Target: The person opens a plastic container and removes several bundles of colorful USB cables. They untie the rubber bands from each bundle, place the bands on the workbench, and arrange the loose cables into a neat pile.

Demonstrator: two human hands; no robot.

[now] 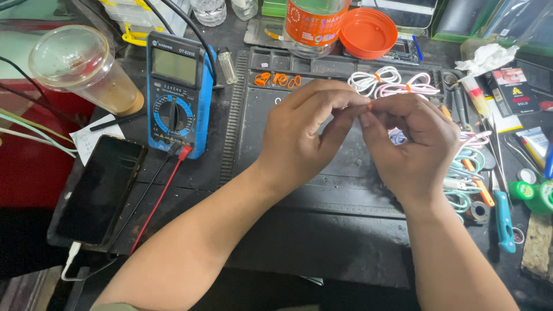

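Both hands meet above the middle of a dark repair mat (288, 144): left hand (305, 135) curled, thumb and forefinger pinched narrow; right hand (412, 147) likewise curled, fingertips pressed against those of the left. Held between the fingertips: a small orange band (370, 106), only a sliver visible; whether one hand or both grips it cannot be told. Behind the right hand, partly hidden: a tangle of pale cables (469, 167) in pink, white and light green, lying at the right of the mat. Far side of the mat, in its shallow tray: several loose orange bands (278, 79); just right of these, two coiled cables (391, 82), one white and one pink, each tied with an orange band. Left of the mat: a blue digital multimeter (175, 92) with black and red leads plugged in at its near end. Near left: a black smartphone (101, 187), screen dark, white cable at its near end. Far left: a clear plastic cup (86, 72) with domed lid and brown drink. Far centre: an orange lid (368, 33), upturned, beside a clear bottle (315, 26) with orange label. Right edge: a teal-handled tool (504, 222).
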